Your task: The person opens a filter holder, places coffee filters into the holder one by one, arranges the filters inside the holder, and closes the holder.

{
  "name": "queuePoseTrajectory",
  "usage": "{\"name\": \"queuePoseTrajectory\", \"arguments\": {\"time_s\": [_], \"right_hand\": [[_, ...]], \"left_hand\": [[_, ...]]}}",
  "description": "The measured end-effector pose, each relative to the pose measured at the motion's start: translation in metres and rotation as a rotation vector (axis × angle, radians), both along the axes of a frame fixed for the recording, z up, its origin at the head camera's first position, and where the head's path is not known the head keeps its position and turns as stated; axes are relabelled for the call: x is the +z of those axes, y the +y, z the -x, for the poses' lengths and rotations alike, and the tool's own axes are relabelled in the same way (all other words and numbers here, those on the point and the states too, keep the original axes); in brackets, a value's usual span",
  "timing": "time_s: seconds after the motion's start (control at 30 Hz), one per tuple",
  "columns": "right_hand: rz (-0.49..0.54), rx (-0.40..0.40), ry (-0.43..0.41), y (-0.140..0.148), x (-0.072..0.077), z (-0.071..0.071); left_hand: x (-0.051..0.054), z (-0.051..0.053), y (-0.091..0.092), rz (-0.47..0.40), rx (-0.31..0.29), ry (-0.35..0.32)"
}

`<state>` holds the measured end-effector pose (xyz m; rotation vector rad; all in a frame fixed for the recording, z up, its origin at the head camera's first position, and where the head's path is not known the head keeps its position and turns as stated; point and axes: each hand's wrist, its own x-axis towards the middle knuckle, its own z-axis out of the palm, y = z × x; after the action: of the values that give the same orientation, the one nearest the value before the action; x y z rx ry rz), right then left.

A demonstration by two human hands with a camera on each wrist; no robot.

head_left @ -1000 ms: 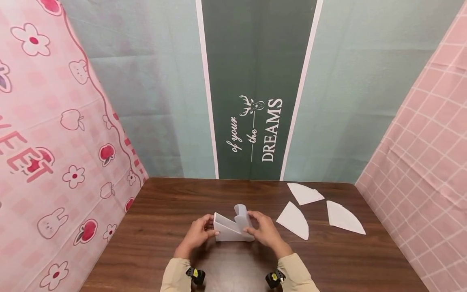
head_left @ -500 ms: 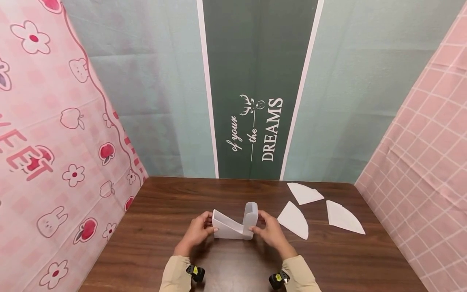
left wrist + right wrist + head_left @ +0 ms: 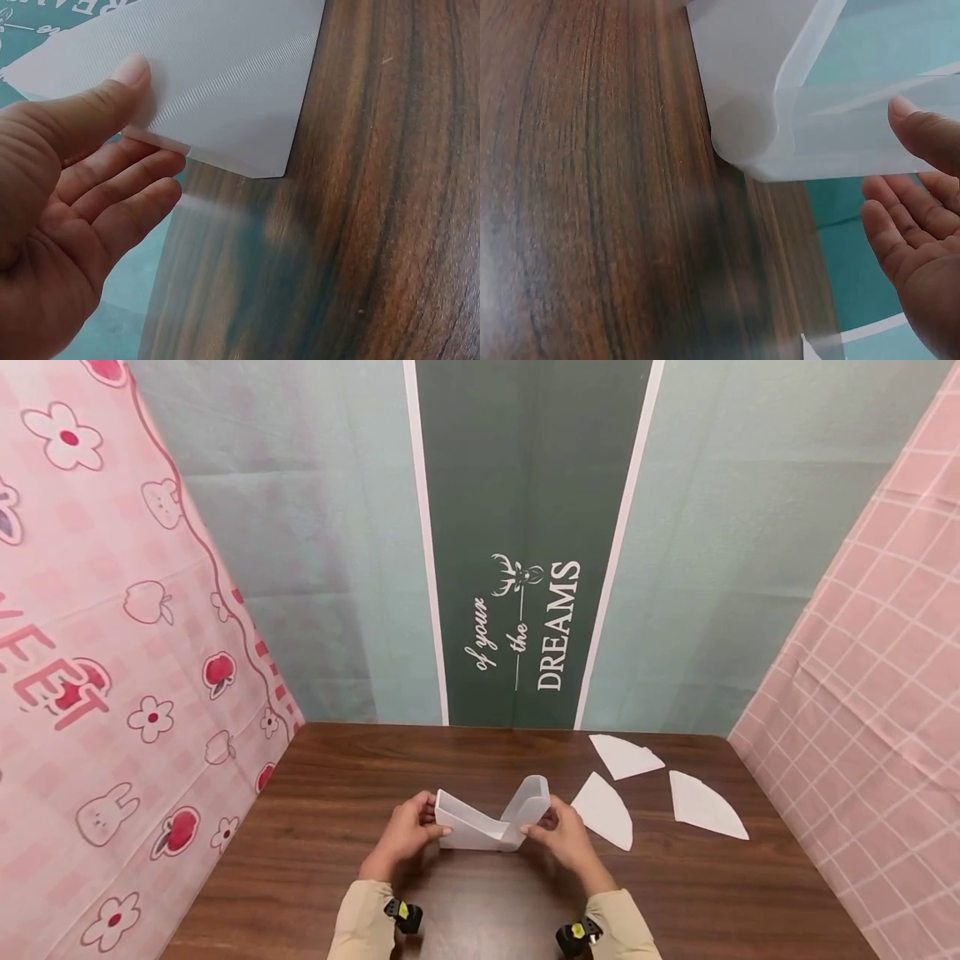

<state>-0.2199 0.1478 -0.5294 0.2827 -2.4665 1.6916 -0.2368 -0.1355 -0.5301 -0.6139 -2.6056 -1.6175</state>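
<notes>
A white translucent plastic box (image 3: pixel 467 837), wedge-like with a ribbed side, stands on the table in front of me. Its hinged lid (image 3: pixel 527 810) leans out to the right, making a V with the body. My left hand (image 3: pixel 408 835) holds the body's left end, thumb on the near face and fingers behind. On the other side, my right hand (image 3: pixel 567 839) grips the lid between thumb and fingers. In the right wrist view the round hinge corner (image 3: pixel 744 129) shows at the bottom, where body and lid meet.
To the right lie three white fan-shaped paper coffee filters: one at the back (image 3: pixel 626 757), one near my right hand (image 3: pixel 606 812), one further right (image 3: pixel 708 807). The brown wooden table (image 3: pixel 360 760) ends against a green cloth backdrop, with pink cloths on both sides.
My right hand has swung the lid from leaning over the body, through upright, out to the right. The left hand keeps its hold on the box body.
</notes>
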Motion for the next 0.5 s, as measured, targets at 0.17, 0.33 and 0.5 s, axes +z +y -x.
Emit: {"name": "queuePoseTrajectory", "arguments": {"time_s": [0.17,0.33,0.5], "right_hand": [[0.062,-0.012,-0.034,0.005,-0.002,-0.001],[0.086,-0.017,-0.052,0.009,-0.003,-0.004],[0.118,-0.029,-0.069,0.014,-0.008,-0.005]], "left_hand": [[0.001,0.0,-0.001,0.01,-0.001,0.022],[-0.002,0.001,-0.001,0.021,-0.004,0.028],[-0.004,0.0,-0.003,-0.008,-0.025,0.054]]}}
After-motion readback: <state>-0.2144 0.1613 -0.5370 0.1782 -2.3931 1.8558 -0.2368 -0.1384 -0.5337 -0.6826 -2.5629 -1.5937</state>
